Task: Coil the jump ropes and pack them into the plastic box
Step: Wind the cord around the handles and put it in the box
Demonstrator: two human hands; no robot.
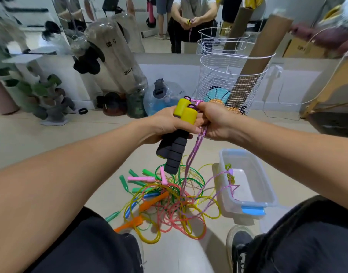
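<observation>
Pale tiled floor (51,146). On it lay tangled jump ropes (169,198), beside a clear plastic box (248,201). White wire basket (228,83) stood near the wall.

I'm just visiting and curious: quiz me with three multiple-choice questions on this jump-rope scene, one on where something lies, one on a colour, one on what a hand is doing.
1. Where does the clear plastic box with blue latches stand?
A. On the floor, right of the tangled pile of coloured ropes
B. On a shelf
C. Inside the white wire basket

2. What colour are the caps of the two black foam handles?
A. Red
B. Yellow
C. White

3. What is the left hand doing?
A. Lying flat on the floor
B. Hanging idle
C. Gripping both handles together

Answers:
1 A, the box sits on the floor tiles beside the pile.
2 B, both handle tops show yellow.
3 C, its fingers curl round the handles, while the right hand pinches the pink-purple braided rope.
</observation>
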